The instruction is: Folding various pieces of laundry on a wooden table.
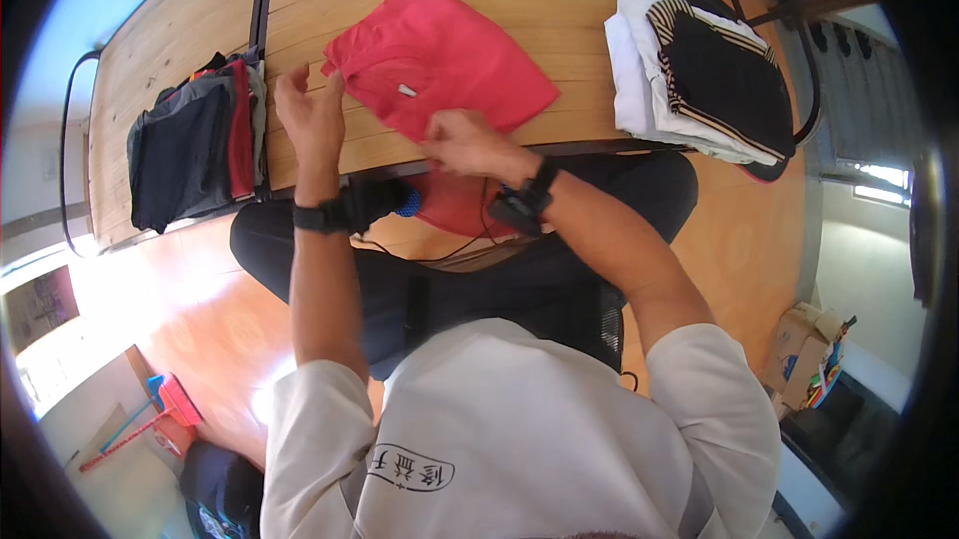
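A red T-shirt (464,52) lies partly folded on the wooden table, its neckline with a white label turned towards me. Some red cloth (449,202) hangs below the table's front edge, above my lap. At the shirt's left corner is my left hand (311,116), thumb and fingers apart; the thumb tip is at the cloth's edge. My right hand (472,143) has its fingers closed on the shirt's near edge, and the fingertips are partly hidden. Each wrist wears a black strapped device.
Folded dark and red clothes (187,142) are stacked at the table's left. A pile of white and black folded clothes (697,74) sits at the right edge. The wooden table (569,22) has black metal rails. A cable (442,258) crosses my lap; a red broom (178,398) is at lower left.
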Motion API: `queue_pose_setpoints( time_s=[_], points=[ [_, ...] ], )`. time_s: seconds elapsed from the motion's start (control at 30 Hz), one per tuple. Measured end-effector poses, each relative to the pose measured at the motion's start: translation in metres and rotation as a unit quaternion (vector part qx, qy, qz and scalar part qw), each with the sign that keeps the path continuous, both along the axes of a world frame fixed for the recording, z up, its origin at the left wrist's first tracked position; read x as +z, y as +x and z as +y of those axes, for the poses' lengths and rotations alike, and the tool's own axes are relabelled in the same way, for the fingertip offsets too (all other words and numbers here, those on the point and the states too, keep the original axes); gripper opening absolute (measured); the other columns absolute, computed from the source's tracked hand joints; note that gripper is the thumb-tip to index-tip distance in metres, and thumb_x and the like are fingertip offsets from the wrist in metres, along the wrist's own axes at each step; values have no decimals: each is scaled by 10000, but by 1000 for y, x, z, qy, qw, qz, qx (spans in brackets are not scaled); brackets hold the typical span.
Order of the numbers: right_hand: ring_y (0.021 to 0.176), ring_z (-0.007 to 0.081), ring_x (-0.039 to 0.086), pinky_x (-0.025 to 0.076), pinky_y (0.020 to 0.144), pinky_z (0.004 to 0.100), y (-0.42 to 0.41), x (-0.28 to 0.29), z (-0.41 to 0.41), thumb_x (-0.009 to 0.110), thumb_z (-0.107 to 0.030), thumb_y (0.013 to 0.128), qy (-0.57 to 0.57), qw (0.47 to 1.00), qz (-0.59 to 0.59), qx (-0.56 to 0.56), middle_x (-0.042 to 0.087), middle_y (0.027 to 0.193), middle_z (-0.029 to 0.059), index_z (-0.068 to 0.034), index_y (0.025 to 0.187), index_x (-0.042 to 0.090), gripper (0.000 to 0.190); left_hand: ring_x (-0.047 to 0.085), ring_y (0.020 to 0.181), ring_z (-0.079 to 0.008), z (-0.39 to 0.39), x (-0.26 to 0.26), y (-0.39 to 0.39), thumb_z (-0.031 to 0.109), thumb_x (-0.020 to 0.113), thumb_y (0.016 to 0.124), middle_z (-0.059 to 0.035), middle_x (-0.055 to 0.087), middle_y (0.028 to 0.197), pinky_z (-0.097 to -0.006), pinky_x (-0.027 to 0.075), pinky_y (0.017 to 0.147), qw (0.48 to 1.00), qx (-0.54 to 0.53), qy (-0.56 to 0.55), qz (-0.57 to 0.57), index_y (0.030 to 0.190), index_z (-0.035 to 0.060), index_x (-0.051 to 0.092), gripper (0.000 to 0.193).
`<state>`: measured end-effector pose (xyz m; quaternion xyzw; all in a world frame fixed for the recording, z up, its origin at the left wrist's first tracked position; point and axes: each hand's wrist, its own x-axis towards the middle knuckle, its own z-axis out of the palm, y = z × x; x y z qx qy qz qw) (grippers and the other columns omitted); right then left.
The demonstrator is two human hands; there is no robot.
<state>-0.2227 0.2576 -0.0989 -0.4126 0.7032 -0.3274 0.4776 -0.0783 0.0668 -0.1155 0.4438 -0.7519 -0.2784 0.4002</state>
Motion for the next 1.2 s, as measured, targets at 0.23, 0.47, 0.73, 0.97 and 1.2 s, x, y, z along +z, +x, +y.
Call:
queue_pose_setpoints(
  time_s=[0.23,0.47,0.73,0.97,1.2],
  points=[
    [804,236,683,547,705,363,-7,3,-38,720,-173,852,-208,963,99,-137,688,879,115,-2,1004,611,254,575,957,-205,79,-19,34,275,834,804,-133,581,1052,-337,486,853,952,5,285,109,1224,-87,423,690],
    [857,360,669,520,760,424,-105,-13,-12,729,-395,839,-11,909,363,-205,688,918,196,-2,949,631,419,636,982,-265,86,-27,9,273,865,734,-212,609,1110,-352,502,868,959,-59,275,19,1214,-60,468,707],
    [789,389,656,498,723,459,-93,-36,9,689,-385,863,-16,940,285,-187,667,818,229,10,902,653,399,569,776,-213,58,-32,2,63,680,754,-122,577,905,-361,487,698,975,-91,202,-6,1207,16,462,505],
    [606,185,634,492,497,331,-19,-1,55,643,-295,919,101,972,-133,-164,633,726,81,-38,915,645,256,616,853,-262,-5,-4,-27,52,666,785,-137,634,947,-389,497,753,982,-109,131,-77,1244,39,483,495],
    [597,73,562,438,473,223,-57,12,57,657,-239,932,-24,987,-37,-156,591,767,-6,-53,961,638,190,584,1027,-339,20,21,-13,166,744,796,-155,651,1095,-438,458,889,990,-109,-48,-72,1226,40,553,487]
  ],
)
